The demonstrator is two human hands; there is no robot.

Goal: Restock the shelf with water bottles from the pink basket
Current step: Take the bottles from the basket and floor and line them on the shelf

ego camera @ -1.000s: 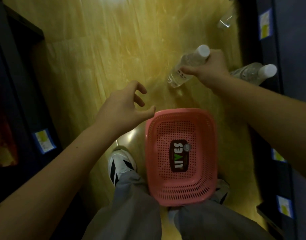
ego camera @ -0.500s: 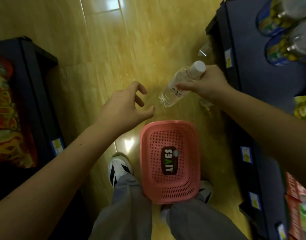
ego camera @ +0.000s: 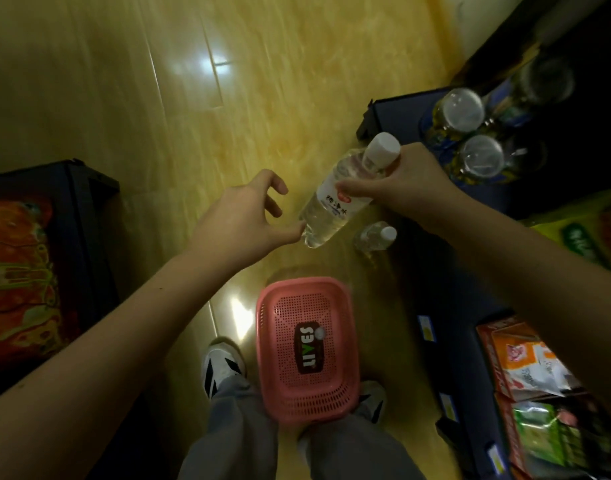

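The right hand point(ego camera: 406, 188) is wrapped round the neck and shoulder of a clear water bottle point(ego camera: 338, 199), thumb across the label, white cap up and outward, base tilted down toward the left. A second ago this same bottle sat lower and closer over the pink basket point(ego camera: 307, 348); it has since been carried up and rightward, so that its cap now lies just beside the corner of the dark shelf point(ego camera: 394, 116) on the right. The left hand point(ego camera: 241, 220) is empty, fingers spread and curled, and where it was well apart from the bottle a second ago, its thumb tip now meets or nearly meets the bottle's base; the blur does not settle whether they touch.

The view has also tilted up: the shelf's top tier now shows, with two clear-capped, blue-labelled bottles point(ego camera: 466, 133) standing on it, where a second ago only the shelf edge showed. A second small water bottle point(ego camera: 375, 237) stands low by the shelf's foot, below the right wrist.

The basket sits on the floor between the person's shoes and looks empty, only its "LIVES" sticker showing on the bottom. That suggests this is the last bottle to place, and the lift toward the shelf, with the left hand coming in to steady the base, reads as the start of setting it down there.
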